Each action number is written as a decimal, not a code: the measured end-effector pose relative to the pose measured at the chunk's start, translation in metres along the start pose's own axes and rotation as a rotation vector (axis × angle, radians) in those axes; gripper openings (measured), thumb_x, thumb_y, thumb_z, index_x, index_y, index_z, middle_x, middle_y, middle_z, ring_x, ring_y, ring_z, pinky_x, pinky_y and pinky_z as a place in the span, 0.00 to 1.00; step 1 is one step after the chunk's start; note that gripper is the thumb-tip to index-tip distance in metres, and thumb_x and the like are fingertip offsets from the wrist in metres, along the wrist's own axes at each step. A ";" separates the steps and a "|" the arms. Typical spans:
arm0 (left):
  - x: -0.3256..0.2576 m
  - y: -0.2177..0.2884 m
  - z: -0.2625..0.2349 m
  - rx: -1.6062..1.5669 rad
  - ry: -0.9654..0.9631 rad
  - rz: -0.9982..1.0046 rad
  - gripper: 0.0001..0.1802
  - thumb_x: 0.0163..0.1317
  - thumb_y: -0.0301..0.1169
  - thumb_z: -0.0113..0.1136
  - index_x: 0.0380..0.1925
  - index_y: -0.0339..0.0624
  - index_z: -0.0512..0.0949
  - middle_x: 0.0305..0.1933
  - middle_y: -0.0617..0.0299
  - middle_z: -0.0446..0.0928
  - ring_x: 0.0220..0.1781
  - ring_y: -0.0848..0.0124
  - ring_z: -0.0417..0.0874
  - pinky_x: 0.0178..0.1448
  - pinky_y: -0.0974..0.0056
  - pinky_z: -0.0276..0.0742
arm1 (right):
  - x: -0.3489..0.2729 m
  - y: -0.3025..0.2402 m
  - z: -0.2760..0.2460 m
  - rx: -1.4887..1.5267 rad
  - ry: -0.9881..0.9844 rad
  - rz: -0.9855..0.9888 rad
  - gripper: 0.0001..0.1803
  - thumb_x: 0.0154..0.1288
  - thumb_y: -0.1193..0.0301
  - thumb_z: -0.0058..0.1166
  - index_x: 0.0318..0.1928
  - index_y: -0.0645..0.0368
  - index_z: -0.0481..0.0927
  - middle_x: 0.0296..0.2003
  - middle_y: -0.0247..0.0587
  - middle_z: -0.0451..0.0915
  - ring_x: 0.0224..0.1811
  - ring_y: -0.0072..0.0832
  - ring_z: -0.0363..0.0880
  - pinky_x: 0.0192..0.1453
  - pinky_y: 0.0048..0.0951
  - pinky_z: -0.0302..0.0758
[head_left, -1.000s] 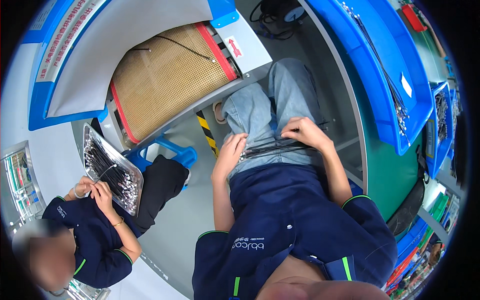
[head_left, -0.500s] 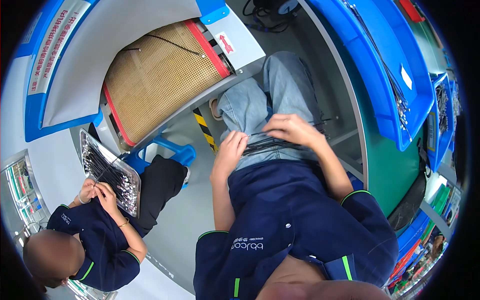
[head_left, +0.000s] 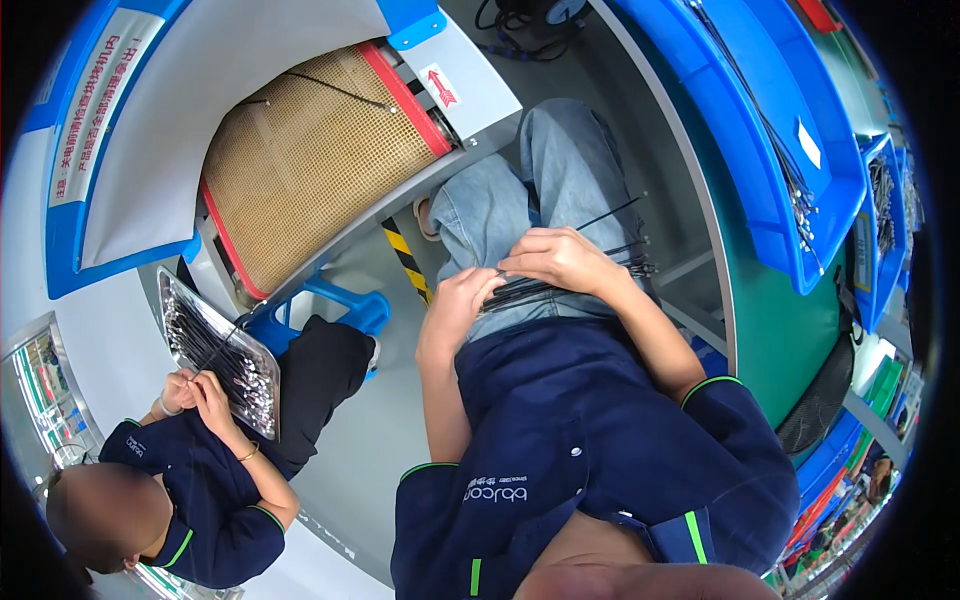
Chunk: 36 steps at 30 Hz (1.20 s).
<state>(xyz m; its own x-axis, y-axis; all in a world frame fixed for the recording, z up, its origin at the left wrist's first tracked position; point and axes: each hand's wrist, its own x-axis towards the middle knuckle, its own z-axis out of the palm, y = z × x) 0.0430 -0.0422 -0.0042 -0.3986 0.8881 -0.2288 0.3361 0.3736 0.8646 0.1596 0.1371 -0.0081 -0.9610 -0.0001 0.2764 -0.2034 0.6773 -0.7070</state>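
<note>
My left hand (head_left: pixel 458 306) and my right hand (head_left: pixel 562 258) meet above my lap, fingertips nearly touching. Both are closed in a pinch on a thin black cable (head_left: pixel 612 212), whose free tail sticks out past the right hand, up and to the right. The cable's end between the fingertips is too small to make out. Below the hands, a bundle of similar black cables (head_left: pixel 525 293) lies across my thighs, its tips showing at the right beyond my right wrist.
Ahead left is a mesh conveyor belt (head_left: pixel 310 170) with red edges, carrying a black cable (head_left: pixel 345 91). A co-worker (head_left: pixel 205 500) at the left handles cables over a metal tray (head_left: pixel 272 405). Blue bins (head_left: pixel 790 120) with cables stand on the green bench (head_left: pixel 775 345) at right.
My right hand has moved left along the cable to my left fingertips. The cable's tail now points up and right from behind it.
</note>
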 end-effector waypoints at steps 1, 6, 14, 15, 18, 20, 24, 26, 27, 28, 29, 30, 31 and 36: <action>0.001 0.003 -0.002 -0.016 -0.018 -0.013 0.08 0.61 0.30 0.58 0.36 0.36 0.79 0.30 0.52 0.78 0.27 0.62 0.80 0.34 0.61 0.74 | 0.000 0.000 0.000 0.019 0.022 -0.024 0.09 0.55 0.69 0.59 0.37 0.55 0.82 0.32 0.30 0.78 0.34 0.27 0.78 0.36 0.29 0.78; 0.004 0.001 -0.004 0.011 -0.067 0.016 0.08 0.61 0.29 0.59 0.35 0.35 0.80 0.29 0.54 0.78 0.27 0.66 0.81 0.34 0.64 0.75 | -0.004 0.005 0.007 0.073 0.079 -0.073 0.08 0.54 0.69 0.59 0.35 0.56 0.82 0.31 0.30 0.78 0.34 0.28 0.77 0.35 0.30 0.78; 0.006 0.004 -0.006 0.208 -0.017 0.085 0.09 0.60 0.30 0.60 0.34 0.35 0.80 0.28 0.54 0.78 0.27 0.63 0.81 0.33 0.62 0.75 | 0.000 0.002 0.004 0.039 0.031 -0.006 0.06 0.54 0.70 0.60 0.32 0.57 0.81 0.30 0.32 0.78 0.34 0.29 0.78 0.36 0.31 0.77; 0.006 0.007 -0.005 0.246 0.000 0.099 0.08 0.60 0.30 0.60 0.33 0.35 0.80 0.28 0.55 0.78 0.27 0.62 0.80 0.33 0.61 0.75 | 0.001 0.002 0.004 0.037 0.040 0.001 0.06 0.54 0.70 0.60 0.32 0.57 0.81 0.30 0.32 0.78 0.34 0.30 0.78 0.36 0.31 0.77; 0.005 0.007 -0.005 0.320 0.078 0.211 0.08 0.59 0.32 0.61 0.32 0.39 0.78 0.28 0.56 0.76 0.29 0.60 0.79 0.34 0.59 0.74 | 0.002 0.005 0.004 0.148 0.020 0.094 0.06 0.55 0.71 0.60 0.33 0.58 0.81 0.30 0.35 0.79 0.35 0.32 0.78 0.38 0.34 0.77; 0.004 0.004 -0.006 0.355 0.126 0.285 0.07 0.59 0.32 0.61 0.31 0.40 0.77 0.28 0.57 0.76 0.30 0.60 0.78 0.34 0.59 0.73 | 0.002 0.006 0.004 0.192 -0.021 0.095 0.07 0.55 0.71 0.60 0.34 0.59 0.82 0.30 0.36 0.80 0.35 0.34 0.79 0.39 0.34 0.77; 0.007 0.002 -0.004 0.341 0.219 0.365 0.06 0.56 0.29 0.63 0.31 0.39 0.77 0.28 0.59 0.76 0.29 0.62 0.77 0.33 0.59 0.73 | 0.001 0.008 0.004 0.305 0.003 0.138 0.07 0.56 0.72 0.60 0.36 0.58 0.83 0.31 0.36 0.80 0.34 0.36 0.80 0.39 0.34 0.77; 0.008 0.001 -0.001 0.299 0.275 0.375 0.06 0.55 0.28 0.64 0.31 0.39 0.78 0.28 0.59 0.77 0.29 0.63 0.78 0.33 0.60 0.74 | 0.002 0.004 0.001 0.286 0.006 0.196 0.07 0.56 0.72 0.60 0.37 0.56 0.84 0.32 0.35 0.80 0.33 0.36 0.80 0.38 0.34 0.77; 0.008 0.000 0.001 0.283 0.300 0.370 0.06 0.54 0.27 0.65 0.31 0.38 0.79 0.29 0.59 0.77 0.29 0.63 0.79 0.33 0.61 0.74 | 0.003 0.002 0.000 0.277 0.007 0.226 0.07 0.56 0.72 0.60 0.37 0.56 0.84 0.32 0.35 0.80 0.33 0.36 0.80 0.37 0.34 0.77; 0.009 0.000 0.003 0.265 0.322 0.366 0.06 0.54 0.27 0.65 0.31 0.38 0.79 0.29 0.59 0.78 0.28 0.64 0.79 0.33 0.62 0.74 | 0.002 0.001 -0.001 0.267 0.016 0.233 0.07 0.56 0.72 0.61 0.37 0.56 0.84 0.32 0.35 0.80 0.33 0.36 0.80 0.37 0.34 0.76; 0.009 0.001 0.005 0.258 0.329 0.355 0.06 0.54 0.26 0.66 0.31 0.38 0.79 0.29 0.58 0.78 0.28 0.64 0.79 0.33 0.63 0.74 | 0.002 0.000 -0.002 0.257 0.026 0.241 0.07 0.56 0.71 0.61 0.36 0.55 0.84 0.32 0.35 0.80 0.32 0.36 0.80 0.36 0.34 0.76; 0.009 0.002 0.006 0.250 0.337 0.345 0.06 0.53 0.26 0.66 0.31 0.38 0.80 0.29 0.58 0.78 0.28 0.65 0.79 0.33 0.63 0.74 | 0.001 -0.001 -0.002 0.248 0.035 0.248 0.07 0.55 0.71 0.61 0.36 0.55 0.83 0.32 0.34 0.80 0.32 0.36 0.80 0.36 0.34 0.76; 0.009 0.002 0.007 0.243 0.345 0.336 0.06 0.53 0.25 0.66 0.31 0.38 0.80 0.29 0.58 0.79 0.28 0.65 0.79 0.33 0.64 0.74 | 0.001 0.000 -0.002 0.254 0.039 0.251 0.07 0.56 0.71 0.61 0.36 0.56 0.83 0.32 0.35 0.80 0.32 0.36 0.80 0.36 0.34 0.76; 0.010 0.000 0.012 0.210 0.381 0.347 0.07 0.51 0.21 0.66 0.31 0.38 0.80 0.29 0.59 0.79 0.27 0.68 0.79 0.32 0.65 0.74 | 0.000 0.003 -0.001 0.303 0.074 0.265 0.08 0.56 0.71 0.62 0.36 0.58 0.82 0.32 0.38 0.80 0.32 0.38 0.80 0.36 0.33 0.76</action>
<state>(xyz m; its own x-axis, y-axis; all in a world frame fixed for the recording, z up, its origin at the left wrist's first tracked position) 0.0492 -0.0306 -0.0114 -0.5017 0.8234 0.2653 0.6500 0.1564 0.7437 0.1591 0.1399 -0.0097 -0.9738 0.2055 0.0971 -0.0072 0.3990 -0.9169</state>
